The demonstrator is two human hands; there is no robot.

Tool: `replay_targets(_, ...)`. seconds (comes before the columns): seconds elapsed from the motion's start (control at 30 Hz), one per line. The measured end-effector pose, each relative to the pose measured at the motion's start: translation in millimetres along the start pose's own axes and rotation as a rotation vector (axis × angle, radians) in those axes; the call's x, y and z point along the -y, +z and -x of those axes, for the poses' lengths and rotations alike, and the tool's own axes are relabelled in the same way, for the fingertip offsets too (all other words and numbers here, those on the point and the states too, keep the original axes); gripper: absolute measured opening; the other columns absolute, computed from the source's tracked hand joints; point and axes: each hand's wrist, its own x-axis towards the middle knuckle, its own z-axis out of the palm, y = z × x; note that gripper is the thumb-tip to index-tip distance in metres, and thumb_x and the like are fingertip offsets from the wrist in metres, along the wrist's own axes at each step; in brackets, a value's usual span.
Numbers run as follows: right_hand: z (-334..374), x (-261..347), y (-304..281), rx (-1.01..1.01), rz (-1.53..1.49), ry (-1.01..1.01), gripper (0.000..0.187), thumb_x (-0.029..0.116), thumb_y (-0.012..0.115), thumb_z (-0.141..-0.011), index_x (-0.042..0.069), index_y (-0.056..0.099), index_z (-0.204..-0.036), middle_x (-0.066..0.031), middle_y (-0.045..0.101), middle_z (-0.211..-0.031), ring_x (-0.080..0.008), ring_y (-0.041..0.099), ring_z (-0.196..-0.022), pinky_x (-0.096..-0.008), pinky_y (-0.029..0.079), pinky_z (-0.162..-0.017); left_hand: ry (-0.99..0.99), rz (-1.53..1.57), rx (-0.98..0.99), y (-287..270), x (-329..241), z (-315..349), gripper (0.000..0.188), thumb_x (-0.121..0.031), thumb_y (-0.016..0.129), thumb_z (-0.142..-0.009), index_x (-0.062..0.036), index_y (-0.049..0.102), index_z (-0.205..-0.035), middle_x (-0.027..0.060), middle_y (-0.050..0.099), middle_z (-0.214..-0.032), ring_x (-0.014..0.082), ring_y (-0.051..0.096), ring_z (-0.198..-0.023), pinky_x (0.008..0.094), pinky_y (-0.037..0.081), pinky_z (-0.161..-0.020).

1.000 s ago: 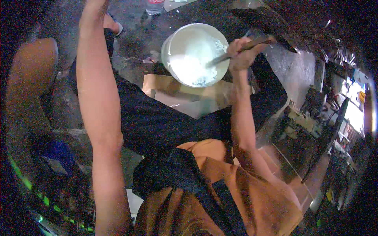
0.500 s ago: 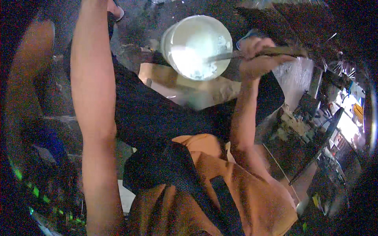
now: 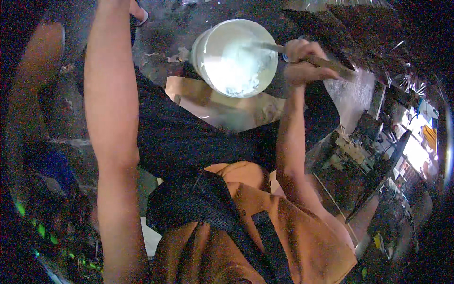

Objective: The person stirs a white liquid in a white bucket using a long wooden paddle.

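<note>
My right hand is closed around a brownish stick, slightly blurred by motion. The stick's far end reaches over the rim of a white bucket and into it. Inside lies a bright white material, rougher and lumpy along the near right wall; whether it is paste or powder I cannot make out. My left arm stretches up along the left side and runs out of the top edge, so the left hand is hidden from view.
Beneath the bucket's near side is a tan cardboard-like sheet. Crinkled clear plastic lies right of my right hand. Cluttered items fill the right side. What looks like a foot shows at the top left.
My right hand has turned, and the stick's end in the bucket has swung away from me, toward the far side. The bucket stays about where it was.
</note>
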Motion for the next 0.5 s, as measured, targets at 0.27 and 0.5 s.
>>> replay_targets(0.27, 19.3, 16.7, 8.7, -0.186, -0.047, 0.313, 0.084, 0.092, 0.024, -0.068, 0.009, 0.034, -0.057, -0.0016, 0.031, -0.046, -0.0141, 0.028, -0.041, -0.0304, 0.022, -0.042, -0.018, 0.042, 0.011, 8.8, 1.0, 1.0, 0.04, -0.038, 0.057, -0.093, 0.0005, 0.063, -0.084, 0.0033, 0.061, -0.068, 0.0102, 0.056, -0.063, 0.026, 0.045, -0.059)
replay_targets(0.5, 59.6, -68.2, -88.5, -0.053, 0.147, 0.245, 0.086, 0.093, 0.026, -0.067, 0.009, 0.043, -0.063, -0.0031, 0.044, -0.057, -0.0139, 0.039, -0.051, -0.0274, 0.027, -0.048, -0.046, 0.062, 0.02, 58.1, -0.2, -0.9, 0.038, -0.036, 0.057, -0.093, 0.0002, 0.064, -0.085, 0.0036, 0.063, -0.069, 0.0101, 0.058, -0.065, 0.0264, 0.047, -0.061)
